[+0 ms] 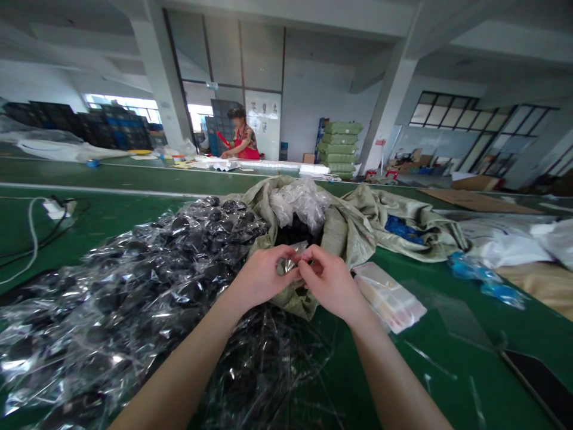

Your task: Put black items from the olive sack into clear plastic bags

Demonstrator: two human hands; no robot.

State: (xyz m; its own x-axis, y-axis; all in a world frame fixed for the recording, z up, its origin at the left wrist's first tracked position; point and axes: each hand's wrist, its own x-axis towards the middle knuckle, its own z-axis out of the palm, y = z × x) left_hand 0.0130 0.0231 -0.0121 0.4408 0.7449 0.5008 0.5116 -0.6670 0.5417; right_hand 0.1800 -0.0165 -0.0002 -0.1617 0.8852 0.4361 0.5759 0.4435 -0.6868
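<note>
Close together in the middle of the view, my left hand [267, 276] and my right hand [326, 279] pinch a small clear plastic bag [287, 266] between their fingertips. What the bag holds is hard to make out. Just beyond them lies an open woven sack [335, 233] with dark items and crumpled clear plastic [302, 203] at its mouth. A large heap of black items in clear bags [179, 280] spreads to the left of my hands and under my left forearm. To the right of my right hand rests a stack of flat clear bags [391, 298].
A second woven sack [380, 206] holds blue items, with blue wrapped pieces [486, 278] beside it. A dark phone-like slab [539, 382] lies at the right edge. White plug and cables [58, 209] are at the left. A person [243, 138] works at another table beyond.
</note>
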